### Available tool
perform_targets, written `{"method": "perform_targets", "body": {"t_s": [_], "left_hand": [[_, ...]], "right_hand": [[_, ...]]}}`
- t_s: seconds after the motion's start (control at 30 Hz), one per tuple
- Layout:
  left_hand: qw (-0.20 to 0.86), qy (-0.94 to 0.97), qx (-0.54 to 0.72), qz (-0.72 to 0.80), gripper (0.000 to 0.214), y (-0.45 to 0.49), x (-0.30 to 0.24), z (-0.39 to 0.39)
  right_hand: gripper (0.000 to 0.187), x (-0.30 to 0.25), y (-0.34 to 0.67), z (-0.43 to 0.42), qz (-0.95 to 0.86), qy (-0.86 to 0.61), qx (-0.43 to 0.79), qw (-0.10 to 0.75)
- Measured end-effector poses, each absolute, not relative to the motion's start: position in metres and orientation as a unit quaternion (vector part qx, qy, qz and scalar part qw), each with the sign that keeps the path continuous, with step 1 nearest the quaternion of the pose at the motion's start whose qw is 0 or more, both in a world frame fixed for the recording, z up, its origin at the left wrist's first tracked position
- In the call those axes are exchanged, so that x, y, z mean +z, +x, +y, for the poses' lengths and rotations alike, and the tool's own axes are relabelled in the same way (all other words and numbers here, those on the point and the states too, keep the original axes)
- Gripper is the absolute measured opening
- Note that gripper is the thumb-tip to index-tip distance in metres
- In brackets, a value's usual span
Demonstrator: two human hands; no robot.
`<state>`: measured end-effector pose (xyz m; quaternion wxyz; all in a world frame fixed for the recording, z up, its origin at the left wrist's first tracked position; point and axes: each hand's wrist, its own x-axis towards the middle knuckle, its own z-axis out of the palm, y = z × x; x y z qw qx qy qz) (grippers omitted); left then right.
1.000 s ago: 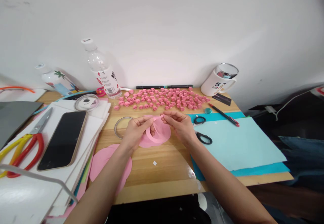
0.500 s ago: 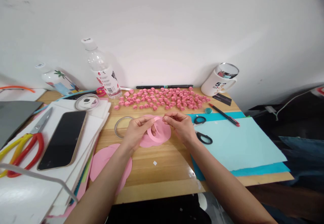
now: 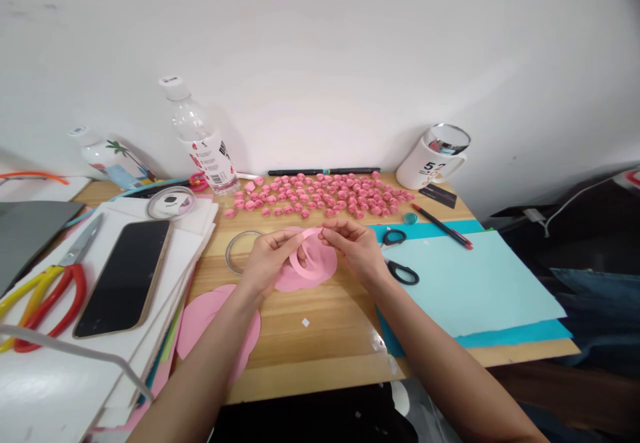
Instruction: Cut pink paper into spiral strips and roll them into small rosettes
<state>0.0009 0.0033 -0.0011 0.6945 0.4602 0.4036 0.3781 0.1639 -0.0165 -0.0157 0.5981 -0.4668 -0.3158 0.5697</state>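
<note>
Gripping a pink spiral-cut paper strip (image 3: 316, 264) with both hands, low over the light wooden tabletop (image 3: 325, 343). Pinching its outer end at the top between thumb and forefinger of the right hand (image 3: 357, 248), remaining fingers curling loosely behind. Steadying the coil from the other side with the left hand (image 3: 267, 256), fingertips closing on its left edge. Letting the wider lower loops sag between the two hands, seemingly down onto the wood. Working just in front of a scatter of small rolled pink paper roses (image 3: 320, 197) lying along the far edge by the wall. Holding the right wrist just beside black-handled scissors (image 3: 403, 272) lying at the edge of a pale blue paper sheet (image 3: 475, 283). Holding the left hand near a clear tape ring (image 3: 239, 251), forearm crossing over a flat pink paper circle (image 3: 215, 319).
</note>
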Motion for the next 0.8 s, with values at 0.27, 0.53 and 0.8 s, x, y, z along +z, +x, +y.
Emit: {"method": "perform_targets", "body": {"t_s": [0.27,0.53,0.8], "left_hand": [[0.696,0.445,0.382,0.414,0.020,0.0009,-0.0042,0.0031],[0.702,0.431,0.385,0.416,0.027,-0.0003,-0.0062,0.0035],[0.702,0.428,0.391,0.414,0.026,-0.0005,-0.0100,0.0047]], "right_hand": [[0.016,-0.0150,0.1638,-0.0172,-0.336,-0.475,0.551,0.599],[0.020,-0.0184,0.1637,-0.0164,-0.317,-0.482,0.558,0.597],[0.020,-0.0188,0.1647,-0.0154,-0.318,-0.472,0.561,0.601]]}}
